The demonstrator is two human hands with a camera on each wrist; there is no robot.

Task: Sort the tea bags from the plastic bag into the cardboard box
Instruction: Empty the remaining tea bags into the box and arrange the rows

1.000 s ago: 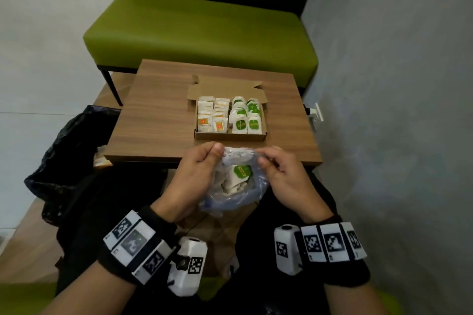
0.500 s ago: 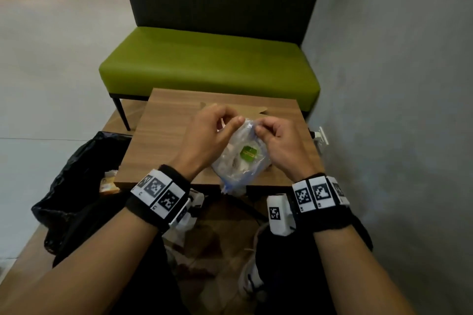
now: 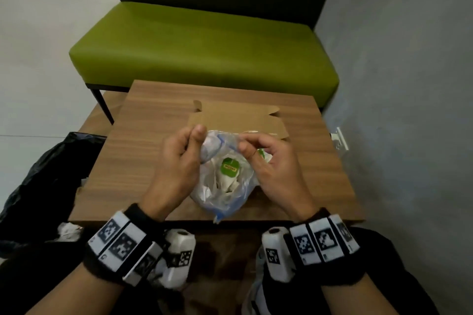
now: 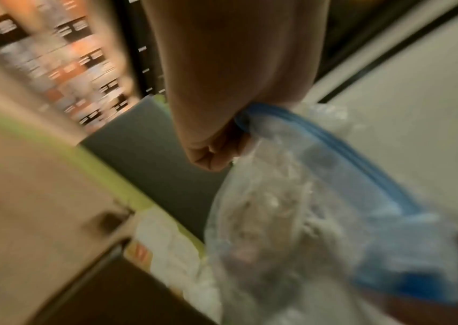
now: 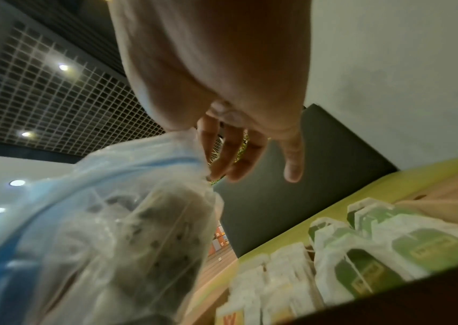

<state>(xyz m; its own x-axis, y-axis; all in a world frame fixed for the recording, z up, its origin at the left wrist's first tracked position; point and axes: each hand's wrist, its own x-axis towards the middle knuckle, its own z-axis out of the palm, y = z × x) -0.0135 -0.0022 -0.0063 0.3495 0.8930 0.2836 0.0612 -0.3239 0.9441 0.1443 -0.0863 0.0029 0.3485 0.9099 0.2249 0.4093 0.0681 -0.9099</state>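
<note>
A clear plastic bag [image 3: 225,192] with a blue zip strip hangs above the cardboard box [image 3: 238,120], whose back flap shows behind my hands. My left hand [image 3: 179,161] pinches the bag's left rim [image 4: 252,123]. My right hand [image 3: 266,161] pinches the right rim [image 5: 194,162] between thumb and fingers. White tea bags fill the bag; one with a green label [image 3: 229,167] faces up. Below my right wrist, rows of green-labelled tea bags [image 5: 389,248] and white ones [image 5: 277,274] stand in the box.
The box sits on a small wooden table [image 3: 143,151]. A green bench [image 3: 199,43] stands behind it against a dark back panel. A grey wall [image 3: 409,110] runs along the right. A black rubbish bag [image 3: 43,176] lies left of the table.
My hands have carried the plastic bag up from my lap and forward over the box. The head view has tilted up, showing more of the bench.
</note>
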